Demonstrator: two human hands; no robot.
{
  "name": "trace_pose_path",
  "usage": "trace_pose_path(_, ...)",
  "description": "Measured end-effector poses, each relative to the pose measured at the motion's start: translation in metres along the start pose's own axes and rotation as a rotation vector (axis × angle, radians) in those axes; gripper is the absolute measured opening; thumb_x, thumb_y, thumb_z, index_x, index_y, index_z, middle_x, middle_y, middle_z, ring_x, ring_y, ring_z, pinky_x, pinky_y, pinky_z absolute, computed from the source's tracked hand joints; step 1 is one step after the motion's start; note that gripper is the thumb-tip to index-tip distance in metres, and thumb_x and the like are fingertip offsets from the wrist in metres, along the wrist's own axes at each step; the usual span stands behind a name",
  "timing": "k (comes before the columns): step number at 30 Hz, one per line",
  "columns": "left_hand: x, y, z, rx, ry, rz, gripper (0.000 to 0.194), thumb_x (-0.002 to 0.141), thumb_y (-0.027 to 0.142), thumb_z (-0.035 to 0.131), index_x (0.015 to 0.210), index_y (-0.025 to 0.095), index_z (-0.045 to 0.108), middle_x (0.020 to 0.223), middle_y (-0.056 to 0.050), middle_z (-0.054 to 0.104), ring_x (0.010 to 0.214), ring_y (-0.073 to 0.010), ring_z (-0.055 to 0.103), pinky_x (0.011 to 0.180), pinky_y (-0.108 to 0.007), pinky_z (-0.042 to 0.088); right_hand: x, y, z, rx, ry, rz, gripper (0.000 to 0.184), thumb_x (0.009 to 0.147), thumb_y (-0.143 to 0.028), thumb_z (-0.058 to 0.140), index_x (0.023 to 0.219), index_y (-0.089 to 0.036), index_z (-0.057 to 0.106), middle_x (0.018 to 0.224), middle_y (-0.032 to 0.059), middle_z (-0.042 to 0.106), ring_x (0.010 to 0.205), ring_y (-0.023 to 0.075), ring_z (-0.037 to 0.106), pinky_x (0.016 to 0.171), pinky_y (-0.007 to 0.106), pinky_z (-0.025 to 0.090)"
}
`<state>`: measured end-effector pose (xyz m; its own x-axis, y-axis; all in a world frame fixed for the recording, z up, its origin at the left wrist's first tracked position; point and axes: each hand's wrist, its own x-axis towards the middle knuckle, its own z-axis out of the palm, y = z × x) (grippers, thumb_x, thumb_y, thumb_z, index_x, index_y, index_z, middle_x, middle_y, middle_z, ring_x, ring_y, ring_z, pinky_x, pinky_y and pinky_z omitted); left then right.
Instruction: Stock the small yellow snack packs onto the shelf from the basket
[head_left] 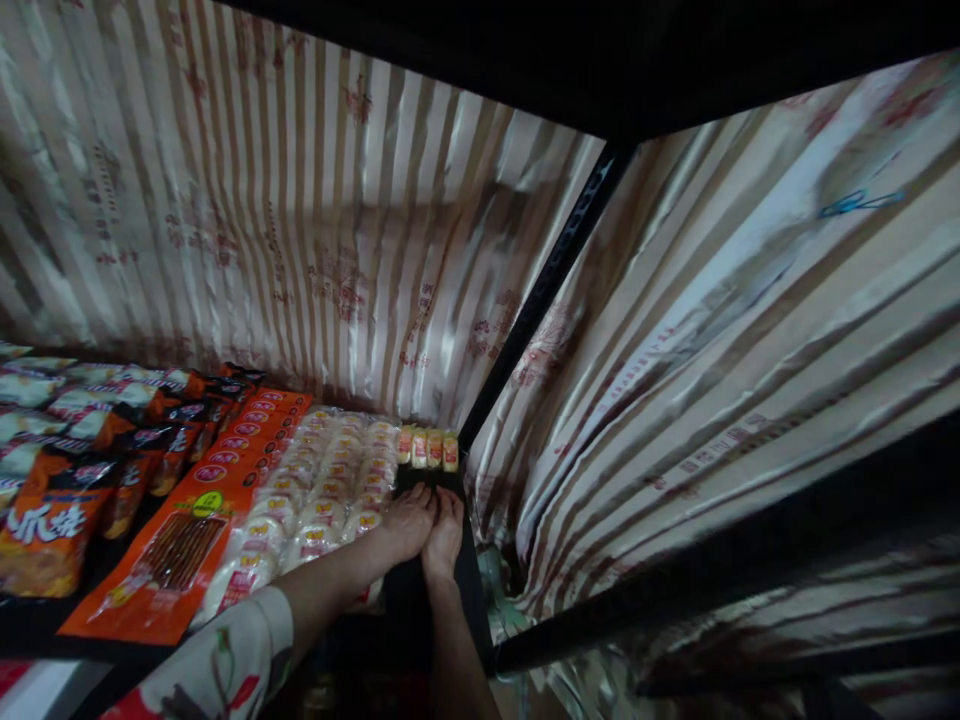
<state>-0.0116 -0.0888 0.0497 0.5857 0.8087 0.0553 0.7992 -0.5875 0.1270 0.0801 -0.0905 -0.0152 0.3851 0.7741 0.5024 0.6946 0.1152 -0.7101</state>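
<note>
Small yellow packets sit abreast just left of the black post, presumably so each front shows. The left hand and right hand meet before it, fingers toward the packets; I cannot tell whether they hold anything.

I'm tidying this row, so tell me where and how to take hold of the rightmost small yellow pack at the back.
Pinch the near end of the rightmost yellow pack, probably best from the front: that end faces the dark shelf, while its neighbour sits close on the left and the striped sheet rises behind.
</note>
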Motion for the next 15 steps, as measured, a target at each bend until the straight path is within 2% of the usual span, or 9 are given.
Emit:
trace_pose_path(5,-0.022,0.008,0.0,-0.031,0.041,0.047,0.042,0.084,0.009,0.033,0.123,0.006,0.046,0.122,-0.016,0.054,0.116,-0.022,0.046,0.098,-0.035,0.037,-0.021,-0.014,-0.015,0.013,-0.038,0.018,0.039,0.077,-0.019,0.035,0.102,-0.011,0.063,0.105,0.0144,0.054,0.095,0.02,0.054,0.086,0.032,0.044)
trace_pose_path(15,-0.07,0.028,-0.003,-0.184,0.02,0.093,0.039,0.084,0.01,0.033,0.12,0.006,0.048,0.117,-0.015,0.056,0.108,-0.0216,0.049,0.097,-0.033,0.038,-0.065,-0.03,-0.047,0.046,-0.052,0.032,0.038,0.077,-0.021,0.036,0.1,-0.011,0.064,0.102,0.0131,0.056,0.095,0.0196,0.055,0.086,0.031,0.043)
